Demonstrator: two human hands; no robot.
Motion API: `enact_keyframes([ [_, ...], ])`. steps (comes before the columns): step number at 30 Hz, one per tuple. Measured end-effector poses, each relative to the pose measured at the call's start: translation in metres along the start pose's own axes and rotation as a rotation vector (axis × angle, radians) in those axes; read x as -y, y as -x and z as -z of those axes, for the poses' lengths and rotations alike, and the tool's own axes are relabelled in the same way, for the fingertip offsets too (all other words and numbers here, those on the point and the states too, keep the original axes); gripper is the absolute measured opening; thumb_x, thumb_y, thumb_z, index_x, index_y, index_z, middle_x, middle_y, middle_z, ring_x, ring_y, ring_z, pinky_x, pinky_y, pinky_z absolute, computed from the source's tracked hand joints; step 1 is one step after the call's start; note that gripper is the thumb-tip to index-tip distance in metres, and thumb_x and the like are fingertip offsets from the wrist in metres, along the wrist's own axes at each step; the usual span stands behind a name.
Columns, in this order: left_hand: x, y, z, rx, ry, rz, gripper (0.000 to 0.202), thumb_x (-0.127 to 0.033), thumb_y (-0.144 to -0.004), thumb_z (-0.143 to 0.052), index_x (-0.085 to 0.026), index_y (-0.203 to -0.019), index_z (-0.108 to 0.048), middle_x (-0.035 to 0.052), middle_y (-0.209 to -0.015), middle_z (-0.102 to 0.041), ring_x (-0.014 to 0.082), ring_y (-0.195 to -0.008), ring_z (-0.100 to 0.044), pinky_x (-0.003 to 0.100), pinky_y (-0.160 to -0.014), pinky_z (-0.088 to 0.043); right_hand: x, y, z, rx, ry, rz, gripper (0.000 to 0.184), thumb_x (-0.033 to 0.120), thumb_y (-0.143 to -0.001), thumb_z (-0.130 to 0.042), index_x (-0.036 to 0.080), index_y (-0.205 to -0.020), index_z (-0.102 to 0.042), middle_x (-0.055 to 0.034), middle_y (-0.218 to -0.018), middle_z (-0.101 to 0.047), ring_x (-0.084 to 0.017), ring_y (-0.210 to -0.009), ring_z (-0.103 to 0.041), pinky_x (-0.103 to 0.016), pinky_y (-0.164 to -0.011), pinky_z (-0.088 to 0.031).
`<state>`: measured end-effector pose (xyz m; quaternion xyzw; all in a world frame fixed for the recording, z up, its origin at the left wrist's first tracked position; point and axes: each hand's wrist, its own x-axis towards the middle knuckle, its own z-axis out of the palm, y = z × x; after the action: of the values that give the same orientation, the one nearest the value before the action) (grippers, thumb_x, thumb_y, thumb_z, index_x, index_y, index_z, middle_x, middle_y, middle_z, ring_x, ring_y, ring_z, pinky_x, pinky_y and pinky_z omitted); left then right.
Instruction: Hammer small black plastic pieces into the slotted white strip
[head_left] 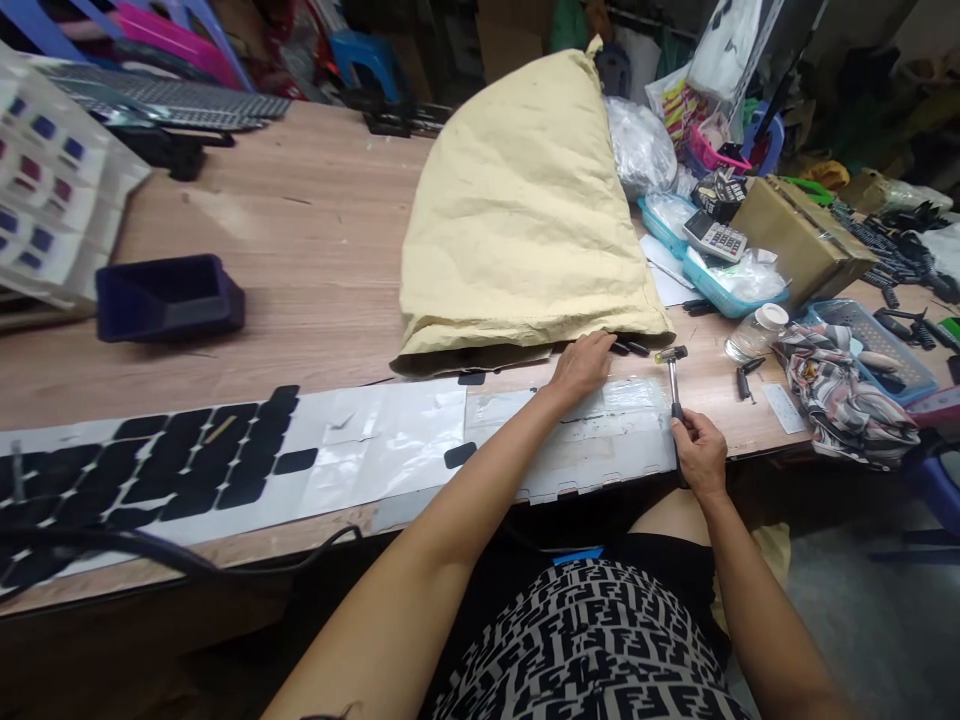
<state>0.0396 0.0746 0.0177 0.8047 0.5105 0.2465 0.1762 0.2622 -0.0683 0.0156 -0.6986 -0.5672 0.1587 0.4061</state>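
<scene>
My right hand (699, 452) is closed round the handle of a small hammer (672, 368), whose head stands upright over the wooden table's front edge. My left hand (583, 365) reaches to the lower edge of a large tan paper sack (517, 210), fingers curled at small black pieces (628, 347) lying there. Whether it holds one I cannot make out. Between both hands lies a clear plastic sheet (600, 430). To the left, a white sheet (360, 450) carries rows of black cut pieces (187, 465).
A dark blue tray (169, 297) sits at the left of the wooden table (315, 230). At the right are a calculator (716, 238) on blue baskets, a cardboard box (802, 240), a small jar (757, 330) and a patterned cloth (844, 390). A black cable (225, 562) hangs along the front edge.
</scene>
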Motion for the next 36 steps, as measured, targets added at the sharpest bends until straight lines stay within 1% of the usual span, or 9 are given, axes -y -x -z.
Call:
enact_keyframes([
  [3, 0.003, -0.02, -0.007, 0.01, -0.069, 0.01, 0.036, -0.016, -0.091, -0.054, -0.021, -0.124, -0.067, 0.0114, -0.128, -0.061, 0.0298, -0.118, -0.054, 0.043, -0.102, -0.043, 0.001, 0.001, 0.0, 0.0, 0.009, 0.01, 0.036, 0.044, -0.085, -0.06, 0.017, -0.102, -0.077, -0.0038, -0.082, -0.07, -0.016, -0.066, -0.058, -0.03, -0.069, -0.05],
  [7, 0.002, -0.024, -0.009, -0.026, -0.133, 0.06, 0.019, -0.022, -0.089, -0.061, -0.022, -0.104, -0.073, 0.0117, -0.114, -0.061, 0.031, -0.11, -0.054, 0.043, -0.093, -0.044, 0.003, 0.002, 0.001, 0.0, 0.022, 0.012, 0.036, 0.044, -0.085, -0.059, 0.017, -0.101, -0.077, -0.0033, -0.08, -0.069, -0.016, -0.065, -0.057, -0.03, -0.069, -0.05],
  [11, 0.001, -0.004, 0.001, -0.003, -0.125, 0.028, 0.015, -0.026, -0.091, -0.064, -0.022, -0.102, -0.073, 0.0112, -0.109, -0.064, 0.0316, -0.11, -0.053, 0.044, -0.092, -0.042, 0.005, 0.003, 0.001, 0.004, 0.012, 0.004, 0.035, 0.043, -0.086, -0.059, 0.017, -0.101, -0.077, -0.0032, -0.081, -0.068, -0.016, -0.067, -0.057, -0.03, -0.07, -0.049],
  [16, 0.005, 0.047, 0.019, 0.063, -0.032, -0.006, 0.015, -0.034, -0.091, -0.064, -0.025, -0.1, -0.073, 0.0085, -0.099, -0.068, 0.0304, -0.104, -0.053, 0.045, -0.091, -0.04, 0.005, 0.001, 0.001, 0.012, 0.012, 0.001, 0.034, 0.043, -0.085, -0.06, 0.017, -0.101, -0.076, -0.0027, -0.081, -0.067, -0.015, -0.065, -0.056, -0.03, -0.067, -0.048],
  [18, 0.008, 0.064, 0.019, 0.066, 0.003, 0.023, 0.017, -0.034, -0.09, -0.065, -0.026, -0.101, -0.075, 0.0073, -0.099, -0.069, 0.0288, -0.102, -0.053, 0.043, -0.09, -0.041, 0.005, 0.001, 0.002, 0.007, 0.01, 0.006, 0.034, 0.043, -0.085, -0.06, 0.017, -0.101, -0.076, -0.0024, -0.08, -0.067, -0.015, -0.065, -0.055, -0.03, -0.067, -0.049],
  [20, 0.011, 0.076, 0.017, 0.032, 0.059, 0.077, 0.019, -0.033, -0.088, -0.067, -0.026, -0.102, -0.076, 0.0063, -0.099, -0.069, 0.0275, -0.1, -0.054, 0.042, -0.089, -0.042, 0.007, 0.002, 0.004, 0.004, 0.013, 0.033, 0.033, 0.042, -0.085, -0.06, 0.018, -0.1, -0.076, -0.0022, -0.078, -0.065, -0.016, -0.065, -0.055, -0.03, -0.066, -0.048],
  [24, 0.016, 0.081, 0.01, -0.045, 0.163, 0.15, 0.02, -0.031, -0.085, -0.07, -0.026, -0.102, -0.077, 0.0051, -0.096, -0.067, 0.0264, -0.101, -0.054, 0.04, -0.091, -0.043, 0.023, 0.016, 0.008, 0.043, 0.054, 0.17, 0.03, 0.039, -0.09, -0.058, 0.018, -0.103, -0.075, -0.0011, -0.075, -0.06, -0.015, -0.063, -0.052, -0.03, -0.065, -0.047],
  [30, 0.016, 0.077, 0.011, -0.041, 0.186, 0.155, 0.018, -0.032, -0.083, -0.074, -0.027, -0.1, -0.078, 0.0038, -0.096, -0.068, 0.0255, -0.1, -0.054, 0.04, -0.091, -0.043, 0.052, 0.041, 0.005, 0.174, 0.131, 0.379, 0.024, 0.033, -0.094, -0.055, 0.02, -0.105, -0.072, -0.0028, -0.078, -0.064, -0.016, -0.068, -0.057, -0.03, -0.068, -0.048],
  [36, 0.014, 0.076, 0.01, -0.037, 0.168, 0.159, 0.018, -0.031, -0.082, -0.074, -0.028, -0.099, -0.079, 0.0036, -0.093, -0.067, 0.0262, -0.101, -0.053, 0.041, -0.09, -0.041, 0.053, 0.046, -0.002, 0.189, 0.231, 0.457, 0.022, 0.029, -0.094, -0.055, 0.02, -0.105, -0.072, -0.0037, -0.079, -0.067, -0.016, -0.065, -0.058, -0.029, -0.067, -0.048],
])
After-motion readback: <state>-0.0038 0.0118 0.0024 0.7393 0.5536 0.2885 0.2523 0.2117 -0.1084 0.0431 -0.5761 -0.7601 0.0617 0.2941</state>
